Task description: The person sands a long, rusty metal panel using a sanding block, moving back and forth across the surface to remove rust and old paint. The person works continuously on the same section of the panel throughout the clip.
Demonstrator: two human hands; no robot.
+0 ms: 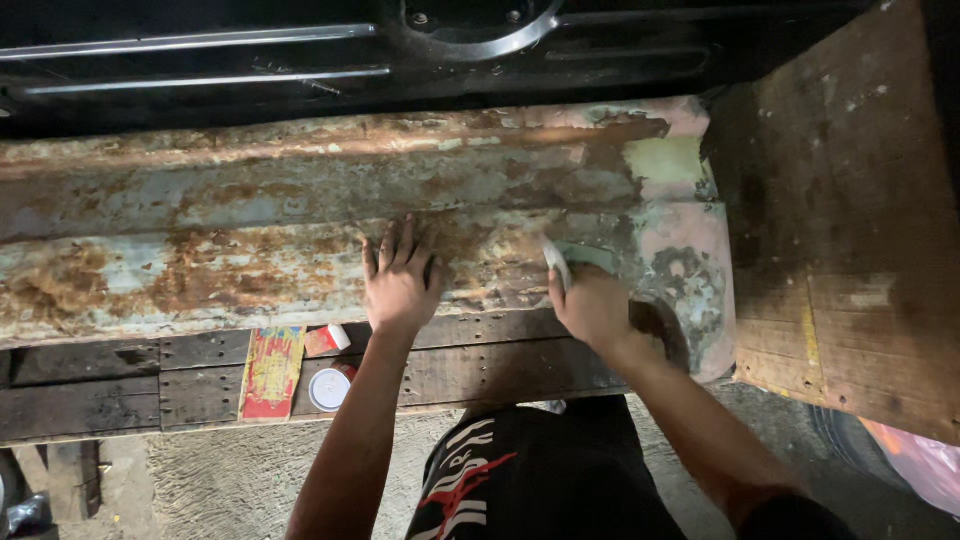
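Observation:
A long rusty metal panel (220,230) with flaking pale blue paint lies across a dark wooden bench (110,385). My left hand (399,283) rests flat on the panel's lower face, fingers spread, holding nothing. My right hand (592,305) is closed around a small pale pad or scraper (556,265), pressed against the panel near its right end, where patches of pink and greenish filler (675,245) show.
A red and yellow flat packet (271,372), a small red and white box (328,340) and a round white lid (328,390) lie on the bench. A worn wooden board (850,220) stands at right. Dark vehicle bodywork (300,50) runs behind. Concrete floor lies below.

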